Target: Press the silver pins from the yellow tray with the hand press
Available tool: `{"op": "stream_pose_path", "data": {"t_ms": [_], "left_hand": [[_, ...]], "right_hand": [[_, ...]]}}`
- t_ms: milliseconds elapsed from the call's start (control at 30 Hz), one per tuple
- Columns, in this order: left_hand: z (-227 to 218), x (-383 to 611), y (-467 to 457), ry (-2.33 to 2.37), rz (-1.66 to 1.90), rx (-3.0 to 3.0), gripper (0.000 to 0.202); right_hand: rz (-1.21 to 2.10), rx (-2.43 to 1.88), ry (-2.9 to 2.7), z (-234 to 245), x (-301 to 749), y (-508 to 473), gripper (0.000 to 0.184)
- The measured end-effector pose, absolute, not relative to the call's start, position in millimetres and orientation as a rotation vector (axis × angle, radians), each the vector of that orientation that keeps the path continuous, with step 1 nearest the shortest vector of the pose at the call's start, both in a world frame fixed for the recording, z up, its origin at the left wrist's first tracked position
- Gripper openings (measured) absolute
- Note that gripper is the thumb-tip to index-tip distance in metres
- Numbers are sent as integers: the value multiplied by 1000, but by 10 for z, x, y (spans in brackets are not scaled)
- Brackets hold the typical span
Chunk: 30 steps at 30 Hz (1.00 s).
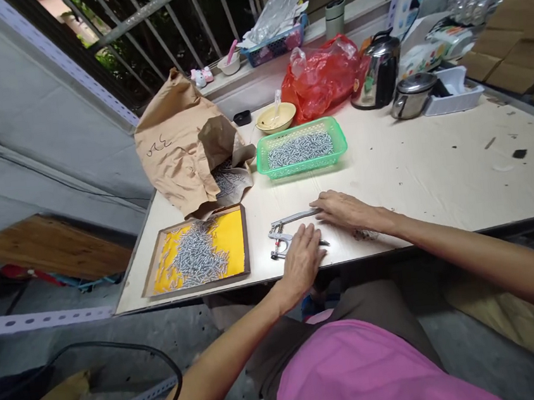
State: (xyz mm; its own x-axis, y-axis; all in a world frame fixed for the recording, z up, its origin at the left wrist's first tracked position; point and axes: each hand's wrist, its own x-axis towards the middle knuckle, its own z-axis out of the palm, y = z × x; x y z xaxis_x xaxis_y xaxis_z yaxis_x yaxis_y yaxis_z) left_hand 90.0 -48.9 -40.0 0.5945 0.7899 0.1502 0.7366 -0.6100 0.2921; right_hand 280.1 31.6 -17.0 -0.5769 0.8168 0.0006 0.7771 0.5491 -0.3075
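Observation:
A pair of metal snap-fastener pliers (278, 236) lies on its side near the table's front edge, jaws pointing left and handles spread. My left hand (301, 257) rests over the lower handle, fingers stretched forward and touching it; a dark handle tip shows just past the hand. My right hand (344, 209) lies low over the table, its outstretched fingertips at the end of the upper handle. Something small and crumpled (365, 235) is partly hidden under the right wrist. Left of the pliers, small silvery metal pins or screws (199, 253) are heaped in a shallow yellow-lined tray (235, 238).
Beyond the pliers stands a green plastic basket (304, 169) of similar metal pieces. A torn brown paper bag (171, 149) spills more behind the tray. At the back are a yellow bowl (282, 117), a red plastic bag (324, 79), a kettle (380, 70) and a steel pot (411, 99).

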Motion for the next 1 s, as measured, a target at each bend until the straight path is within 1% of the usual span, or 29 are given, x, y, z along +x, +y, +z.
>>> {"op": "stream_pose_path", "data": {"t_ms": [100,300,400,500,600,700,767,867,933,1000], "left_hand": [[-431,934,-573,1289,421,2556,35],[-401,924,-601,1257,466,2515,34],[-434,928,-605,1254,523,2486,34],[-533,927,-613,1260,515,2454,32],[-639,914,-627,1256,484,2440,32],[-684,914,-648,1259,527,2440,32],[-658,922,-664,1255,566,2438,33],[-530,874,-654,1211,598,2432,36],[-398,734,-583,1236,630,2439,37],[-243,473,-442,1427,670,2428,33]], "right_hand": [[308,-1400,-2623,-221,2746,432,20],[182,-1456,-2631,-91,2550,655,19],[189,-1144,-2790,19,2233,518,19],[237,-782,-2942,26,1887,321,14],[225,-635,-3000,-66,1671,221,17],[243,-542,-2995,-153,1580,228,18],[320,-536,-2927,-134,1556,258,18],[410,-658,-2638,73,1590,356,20],[369,-754,-2405,296,1694,505,23],[252,-872,-2247,511,1877,742,24]]}}
